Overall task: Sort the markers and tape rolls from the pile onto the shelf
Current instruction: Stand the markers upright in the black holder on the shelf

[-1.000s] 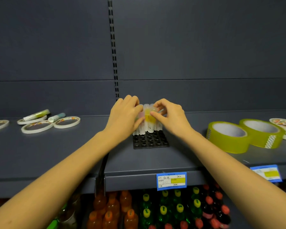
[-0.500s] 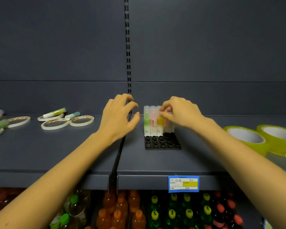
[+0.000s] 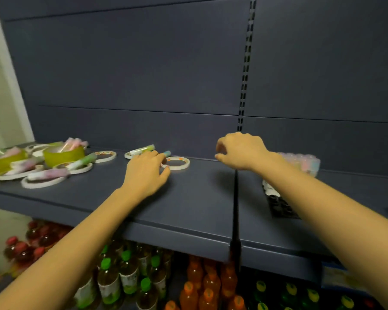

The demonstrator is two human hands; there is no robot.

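My left hand (image 3: 147, 170) hovers low over the dark shelf (image 3: 188, 198), fingers relaxed, its fingertips at a blue-tipped marker (image 3: 167, 153) and a thin white tape ring (image 3: 177, 163). A green-yellow marker (image 3: 142, 149) lies just behind the hand. My right hand (image 3: 241, 153) hangs above the shelf with loosely curled fingers and holds nothing. At the right, a black marker rack (image 3: 280, 205) carries pastel markers (image 3: 300, 161), partly hidden by my right forearm. The pile at the left holds yellow-green tape rolls (image 3: 63, 155), pastel markers (image 3: 47, 174) and thin tape rings (image 3: 43, 184).
A vertical divider (image 3: 235, 209) splits the shelf between my hands. Drink bottles (image 3: 126, 276) with green, orange and red caps fill the shelf below. A slotted upright (image 3: 245, 63) runs up the dark back panel. A pale wall (image 3: 0, 97) borders the left.
The view has swung left, bringing the pile into sight. Both hands have left the markers in the rack; my left hand has moved to the loose marker and tape ring.
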